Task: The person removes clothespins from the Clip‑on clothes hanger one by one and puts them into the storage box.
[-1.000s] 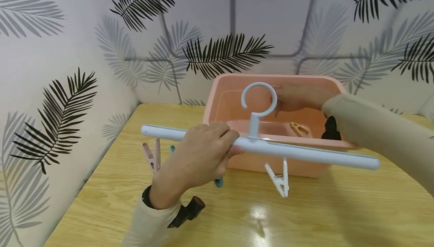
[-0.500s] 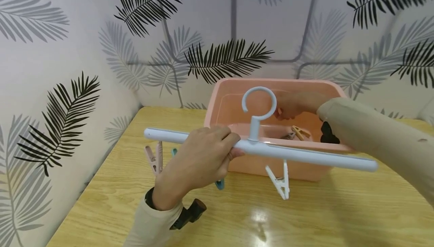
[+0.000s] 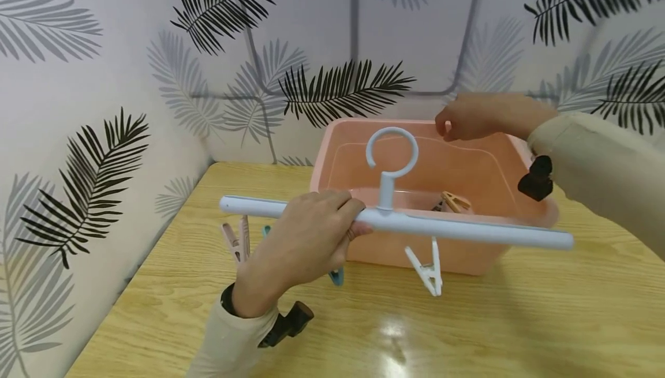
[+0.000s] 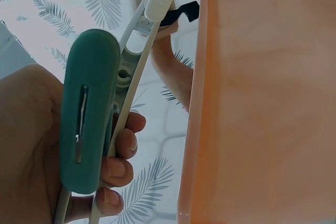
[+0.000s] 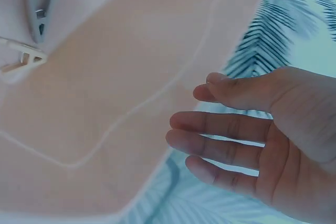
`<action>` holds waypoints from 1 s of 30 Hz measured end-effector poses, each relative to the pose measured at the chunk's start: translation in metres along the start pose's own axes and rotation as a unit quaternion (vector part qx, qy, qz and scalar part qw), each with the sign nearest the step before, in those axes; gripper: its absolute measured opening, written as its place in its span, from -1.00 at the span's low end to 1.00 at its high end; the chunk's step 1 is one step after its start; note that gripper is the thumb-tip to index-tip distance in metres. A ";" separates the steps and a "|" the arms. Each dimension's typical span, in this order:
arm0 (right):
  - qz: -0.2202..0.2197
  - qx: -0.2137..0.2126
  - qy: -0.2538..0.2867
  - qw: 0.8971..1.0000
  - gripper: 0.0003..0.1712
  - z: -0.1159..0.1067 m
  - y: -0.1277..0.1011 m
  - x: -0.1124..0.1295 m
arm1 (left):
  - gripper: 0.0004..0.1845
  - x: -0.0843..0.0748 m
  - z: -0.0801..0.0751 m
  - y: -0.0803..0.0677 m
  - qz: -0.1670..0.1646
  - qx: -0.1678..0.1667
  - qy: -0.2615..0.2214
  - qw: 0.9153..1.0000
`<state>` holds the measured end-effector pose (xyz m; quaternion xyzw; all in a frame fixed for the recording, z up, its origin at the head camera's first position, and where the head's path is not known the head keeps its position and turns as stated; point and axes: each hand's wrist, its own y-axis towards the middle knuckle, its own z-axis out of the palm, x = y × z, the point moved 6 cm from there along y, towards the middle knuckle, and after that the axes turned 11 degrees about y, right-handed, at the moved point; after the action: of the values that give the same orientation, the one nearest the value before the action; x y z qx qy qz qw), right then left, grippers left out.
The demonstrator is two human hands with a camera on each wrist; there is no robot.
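A left hand [image 3: 306,239] grips a pale blue hanger bar [image 3: 447,231], fingers curled round it, held level just above the table [image 3: 467,332] in front of a pink tub [image 3: 488,176]. The right hand [image 3: 483,115] hovers over the tub's far rim, fingers loosely open, empty. Clothespins [image 3: 427,268] dangle beneath the bar.

Bench [image 3: 467,332]: light wood grain, glossy, glare spot near the front centre. It sits in a corner, leaf-print walls at left and back. Pink tub [image 3: 467,257] rests on it toward the back, right of centre; loose pegs [image 3: 451,202] lie inside the tub. Nothing else visibly rests on the top.
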<state>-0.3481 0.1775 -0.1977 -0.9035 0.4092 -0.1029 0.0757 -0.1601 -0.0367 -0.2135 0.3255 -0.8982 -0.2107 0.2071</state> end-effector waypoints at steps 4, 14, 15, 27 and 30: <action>0.001 -0.023 0.016 1.000 -0.87 -0.009 -0.019 0.003 | -0.75 -0.001 0.000 0.002 0.002 -0.001 -0.003 1.000; -0.041 -0.130 0.079 0.988 -0.88 -0.007 -0.072 0.024 | -0.77 -0.003 0.002 0.002 -0.003 0.003 -0.003 1.000; -0.045 -0.147 0.081 0.985 -0.87 -0.006 -0.078 0.028 | -0.77 -0.003 0.002 0.002 -0.003 0.001 -0.005 1.000; -0.154 -0.442 0.017 0.884 -0.71 0.025 -0.137 0.046 | -0.78 -0.006 0.000 0.004 0.003 -0.007 -0.011 1.000; -0.148 -0.483 0.009 0.863 -0.41 0.037 -0.145 0.046 | -0.78 -0.006 -0.001 0.005 0.003 -0.011 -0.010 1.000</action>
<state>-0.2041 0.2398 -0.1959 -0.8758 0.2694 0.0896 -0.3903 -0.1580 -0.0297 -0.2117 0.3190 -0.8987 -0.2229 0.2025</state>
